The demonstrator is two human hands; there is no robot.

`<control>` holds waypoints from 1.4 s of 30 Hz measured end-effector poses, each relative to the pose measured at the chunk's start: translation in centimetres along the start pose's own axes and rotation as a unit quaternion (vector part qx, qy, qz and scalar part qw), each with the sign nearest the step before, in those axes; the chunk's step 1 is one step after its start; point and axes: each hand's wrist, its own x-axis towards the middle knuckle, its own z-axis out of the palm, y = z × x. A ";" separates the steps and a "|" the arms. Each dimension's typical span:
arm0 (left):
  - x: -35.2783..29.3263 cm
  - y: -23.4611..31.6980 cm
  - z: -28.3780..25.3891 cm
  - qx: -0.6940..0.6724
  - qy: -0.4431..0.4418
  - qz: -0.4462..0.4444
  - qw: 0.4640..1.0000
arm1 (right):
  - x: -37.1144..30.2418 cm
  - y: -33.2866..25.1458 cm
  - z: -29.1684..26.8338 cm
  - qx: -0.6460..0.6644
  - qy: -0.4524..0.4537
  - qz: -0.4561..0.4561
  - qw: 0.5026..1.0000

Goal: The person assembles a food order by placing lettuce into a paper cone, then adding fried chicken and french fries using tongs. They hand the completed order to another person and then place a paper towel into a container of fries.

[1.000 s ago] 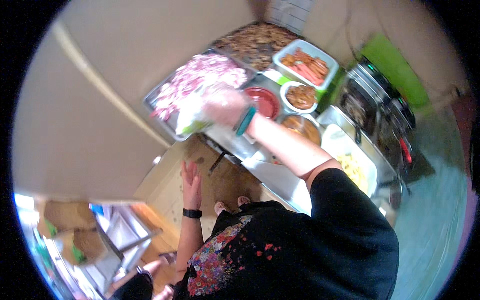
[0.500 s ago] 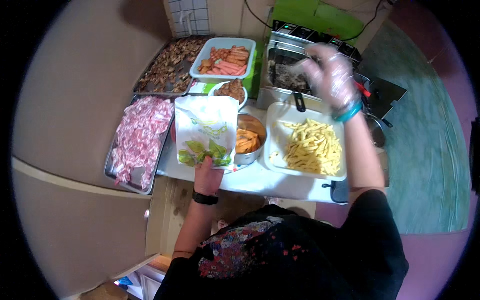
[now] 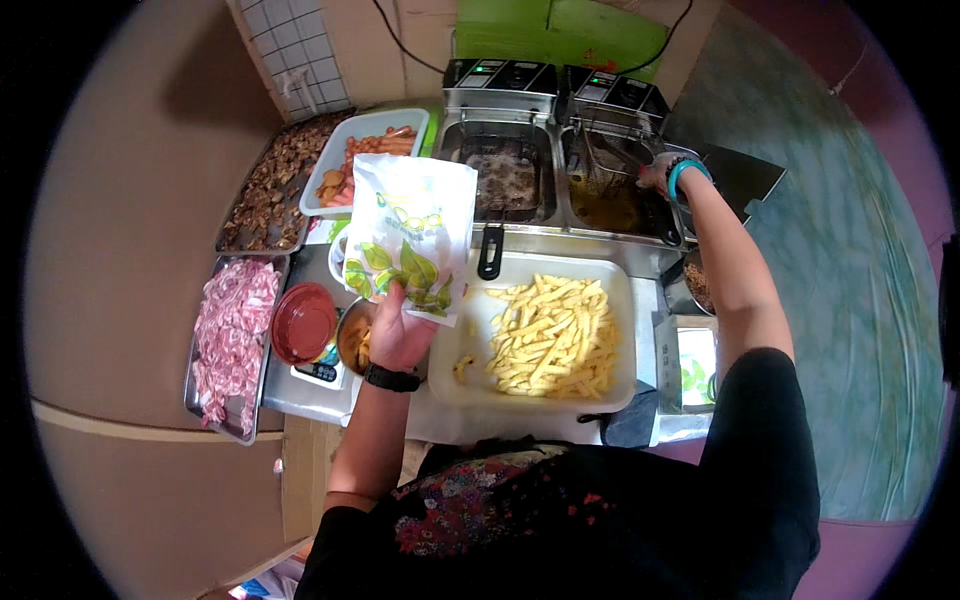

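My left hand (image 3: pixel 401 335) is closed on the lower edge of a white paper bag (image 3: pixel 410 225) printed with green leaves, held upright above the table. My right hand (image 3: pixel 659 176) reaches to the far right, over the side of the right fryer (image 3: pixel 606 212). Its fingers are closed on a long metal utensil (image 3: pixel 622 152) with a bit of red at the grip; whether it is tongs is hard to tell. Dark oil stands in that fryer. Oil bubbles in the left fryer (image 3: pixel 505 178), whose black basket handle (image 3: pixel 490 252) points toward me.
A white tub (image 3: pixel 632 375) of raw fries stands in front. To the left are a tray of raw meat (image 3: pixel 238 335), a red bowl (image 3: pixel 301 322), a tub of sausages (image 3: pixel 385 135) and a tray of browned pieces (image 3: pixel 275 195). A box (image 3: pixel 690 350) stands at right.
My right hand has moved away from above the left fryer to the right fryer's side and closed on the utensil. The view has shifted right; my left hand still holds the bag.
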 end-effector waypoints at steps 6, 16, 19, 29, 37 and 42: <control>3.7 -1.2 1.1 -0.001 0.029 -0.042 0.999 | -6.8 7.4 5.0 0.252 0.155 -0.017 0.955; 10.5 -2.0 1.8 -0.042 -0.074 -0.089 0.992 | -28.1 14.6 16.7 0.452 0.038 0.174 0.874; 13.5 -2.8 2.4 -0.026 0.000 -0.152 0.988 | -24.2 19.5 22.1 0.278 0.023 0.173 0.945; 26.1 -6.6 6.0 0.101 -0.054 -0.174 0.978 | -13.7 5.3 11.7 0.801 0.065 -0.008 0.595; 36.8 -12.3 9.0 0.622 -0.107 -0.046 0.774 | -6.0 -0.2 7.5 0.945 -0.128 -0.065 0.294; 40.7 -15.3 9.6 0.809 -0.105 0.072 0.573 | -8.5 -2.0 6.7 0.921 -0.044 -0.067 0.382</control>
